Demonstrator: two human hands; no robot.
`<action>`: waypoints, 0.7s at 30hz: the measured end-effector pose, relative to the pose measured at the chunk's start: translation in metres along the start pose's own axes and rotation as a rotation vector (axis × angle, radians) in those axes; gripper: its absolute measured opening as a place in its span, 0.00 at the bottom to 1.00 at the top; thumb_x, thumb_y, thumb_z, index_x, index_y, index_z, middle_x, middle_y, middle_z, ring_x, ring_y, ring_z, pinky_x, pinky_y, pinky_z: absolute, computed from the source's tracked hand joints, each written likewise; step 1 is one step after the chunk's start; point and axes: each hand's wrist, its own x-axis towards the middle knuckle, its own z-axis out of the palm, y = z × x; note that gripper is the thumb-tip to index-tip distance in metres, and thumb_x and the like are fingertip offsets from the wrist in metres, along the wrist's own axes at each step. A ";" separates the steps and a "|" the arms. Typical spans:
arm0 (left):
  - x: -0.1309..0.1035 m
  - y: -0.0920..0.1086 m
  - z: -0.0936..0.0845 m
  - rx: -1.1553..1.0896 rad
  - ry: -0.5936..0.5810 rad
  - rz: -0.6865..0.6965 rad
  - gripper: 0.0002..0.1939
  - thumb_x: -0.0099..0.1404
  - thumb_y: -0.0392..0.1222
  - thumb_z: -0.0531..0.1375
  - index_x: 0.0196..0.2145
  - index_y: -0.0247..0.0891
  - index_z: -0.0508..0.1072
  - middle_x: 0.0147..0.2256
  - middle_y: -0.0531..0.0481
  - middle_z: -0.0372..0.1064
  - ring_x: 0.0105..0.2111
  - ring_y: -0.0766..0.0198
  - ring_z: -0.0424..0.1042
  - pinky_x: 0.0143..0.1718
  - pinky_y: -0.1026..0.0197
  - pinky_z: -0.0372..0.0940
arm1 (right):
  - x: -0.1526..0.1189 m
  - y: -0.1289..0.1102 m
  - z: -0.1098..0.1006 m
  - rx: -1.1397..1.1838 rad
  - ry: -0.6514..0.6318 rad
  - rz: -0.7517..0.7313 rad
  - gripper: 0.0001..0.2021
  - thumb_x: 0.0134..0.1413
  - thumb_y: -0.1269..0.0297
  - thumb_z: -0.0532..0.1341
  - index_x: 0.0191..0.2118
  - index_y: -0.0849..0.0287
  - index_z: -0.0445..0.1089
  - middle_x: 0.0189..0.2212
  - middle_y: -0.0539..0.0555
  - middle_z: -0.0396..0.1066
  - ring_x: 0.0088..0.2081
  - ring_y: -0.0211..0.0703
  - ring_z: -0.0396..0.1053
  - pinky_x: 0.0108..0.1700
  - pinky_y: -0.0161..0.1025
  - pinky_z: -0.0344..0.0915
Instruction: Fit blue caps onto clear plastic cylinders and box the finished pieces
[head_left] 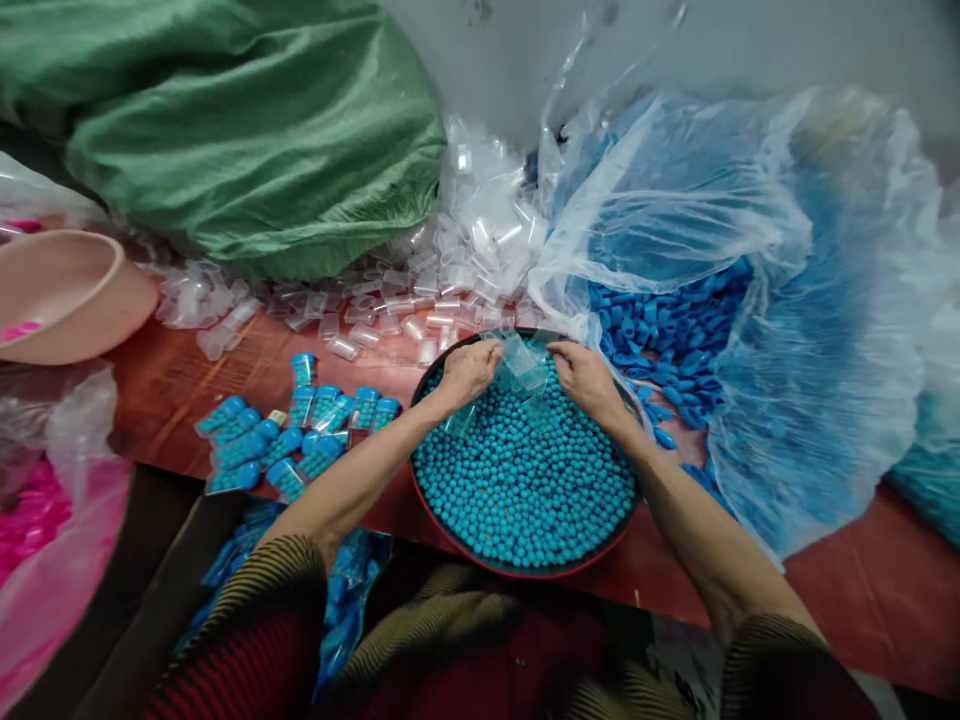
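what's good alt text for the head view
A person's left hand and right hand are over a round basin of turquoise beads, clear containers between them. Blue-capped bottles lie left; blue plastic pieces and a translucent bag lie right.

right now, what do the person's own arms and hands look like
Both the left hand and the right hand are bare, with no glove or watch visible. The forearms are uncovered up to about the elbow. The left sleeve has fine yellowish and black stripes near its edge, turning dark red and black above; the right sleeve shows similar stripes, then blackish cloth.
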 end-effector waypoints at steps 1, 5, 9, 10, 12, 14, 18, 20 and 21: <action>-0.002 0.001 0.000 -0.002 0.002 0.010 0.16 0.68 0.43 0.47 0.36 0.38 0.73 0.33 0.47 0.71 0.38 0.59 0.69 0.43 0.61 0.61 | -0.013 -0.006 -0.002 -0.040 -0.001 0.022 0.16 0.59 0.63 0.51 0.48 0.60 0.70 0.42 0.58 0.74 0.44 0.49 0.71 0.45 0.41 0.64; -0.006 0.005 -0.001 -0.016 0.101 0.013 0.12 0.65 0.39 0.50 0.36 0.36 0.72 0.35 0.45 0.70 0.40 0.58 0.68 0.46 0.58 0.61 | -0.061 -0.027 0.011 -0.287 -0.091 0.068 0.20 0.56 0.57 0.57 0.52 0.60 0.64 0.38 0.61 0.73 0.39 0.51 0.70 0.37 0.40 0.63; -0.026 0.012 -0.010 -0.006 0.299 0.023 0.14 0.63 0.34 0.50 0.45 0.34 0.68 0.45 0.42 0.67 0.48 0.56 0.64 0.51 0.55 0.59 | -0.078 -0.024 0.028 -0.279 -0.128 -0.079 0.16 0.57 0.64 0.56 0.52 0.59 0.64 0.40 0.61 0.70 0.42 0.52 0.68 0.41 0.41 0.64; -0.036 0.014 -0.013 -0.011 0.313 0.034 0.14 0.64 0.34 0.49 0.46 0.35 0.68 0.46 0.42 0.66 0.48 0.56 0.64 0.51 0.55 0.59 | -0.079 -0.021 0.029 -0.222 -0.132 -0.102 0.17 0.57 0.65 0.55 0.53 0.59 0.64 0.40 0.61 0.70 0.43 0.52 0.67 0.43 0.43 0.64; -0.061 0.021 -0.016 -0.062 0.259 0.064 0.14 0.66 0.37 0.48 0.47 0.36 0.67 0.44 0.42 0.66 0.47 0.57 0.65 0.50 0.56 0.60 | -0.080 -0.018 0.027 -0.051 -0.129 -0.109 0.19 0.57 0.68 0.54 0.54 0.60 0.62 0.41 0.61 0.70 0.45 0.51 0.67 0.47 0.45 0.64; -0.086 0.028 -0.015 -0.174 0.126 0.088 0.15 0.64 0.42 0.52 0.48 0.37 0.67 0.44 0.43 0.67 0.45 0.57 0.67 0.48 0.56 0.62 | -0.083 -0.021 0.025 0.188 -0.117 -0.093 0.19 0.56 0.69 0.53 0.54 0.58 0.62 0.42 0.59 0.70 0.45 0.49 0.68 0.49 0.46 0.64; -0.116 0.043 -0.002 -0.634 -0.190 -0.235 0.18 0.62 0.49 0.55 0.46 0.36 0.66 0.35 0.46 0.69 0.29 0.62 0.70 0.30 0.60 0.66 | -0.092 -0.039 0.036 0.746 -0.101 0.051 0.10 0.55 0.61 0.54 0.43 0.55 0.65 0.36 0.53 0.72 0.39 0.43 0.71 0.42 0.41 0.68; -0.119 0.048 0.005 -0.882 -0.292 -0.445 0.16 0.64 0.49 0.52 0.43 0.36 0.66 0.32 0.49 0.67 0.22 0.67 0.67 0.21 0.64 0.62 | -0.096 -0.049 0.048 0.893 -0.058 0.164 0.09 0.56 0.59 0.53 0.39 0.55 0.65 0.32 0.52 0.71 0.34 0.41 0.71 0.37 0.39 0.69; -0.119 0.050 0.007 -0.965 -0.313 -0.515 0.15 0.64 0.48 0.51 0.43 0.36 0.65 0.31 0.50 0.67 0.21 0.68 0.67 0.20 0.65 0.60 | -0.099 -0.052 0.052 0.904 -0.032 0.198 0.09 0.57 0.59 0.52 0.38 0.56 0.65 0.31 0.52 0.71 0.33 0.41 0.70 0.36 0.39 0.69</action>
